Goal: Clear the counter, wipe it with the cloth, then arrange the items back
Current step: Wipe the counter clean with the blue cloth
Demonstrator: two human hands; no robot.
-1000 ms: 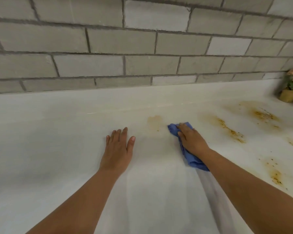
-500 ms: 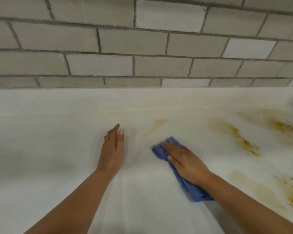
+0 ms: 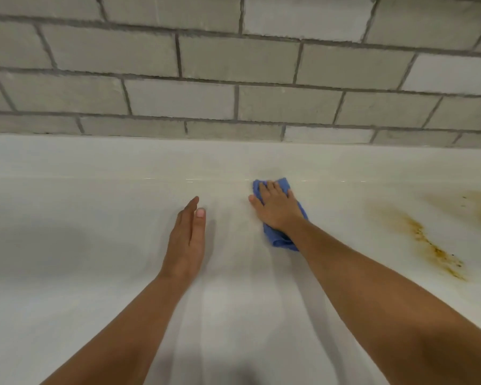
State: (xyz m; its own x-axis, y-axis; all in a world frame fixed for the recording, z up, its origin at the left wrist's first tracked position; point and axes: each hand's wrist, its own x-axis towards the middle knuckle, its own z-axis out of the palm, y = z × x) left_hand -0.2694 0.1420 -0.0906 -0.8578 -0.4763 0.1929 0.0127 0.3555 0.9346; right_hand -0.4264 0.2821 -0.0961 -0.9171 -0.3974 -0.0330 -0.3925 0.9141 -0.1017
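Right hand: The right hand (image 3: 275, 211) lies flat on the blue cloth (image 3: 279, 240), with its fingers straight and spread, pressing it down. It does not curl round the cloth.
Left hand: The left hand (image 3: 188, 240) stands on its edge on the table (image 3: 67, 245), just left of the middle of the frame. Its fingers are straight and close together, and it holds nothing.
Cloth: It is bunched under the right hand, just right of the middle, near the back of the table below the brick wall (image 3: 233, 65). A bit sticks out past the fingers and a bit by the wrist.
Dirty spots: Brown stains (image 3: 433, 245) sit at the right of the frame, well apart from the cloth.
Slip: The cloth is only pressed, not gripped. I think a fast push could leave it behind or fold it up, so the bare hand would rub the table.
Missed spots: The wiping could stop short of the brown stains, or a dirty cloth could just spread them.
Wet table: If the top is wet, the left hand might slide.
Items: None show here, so I cannot tell where they wait.
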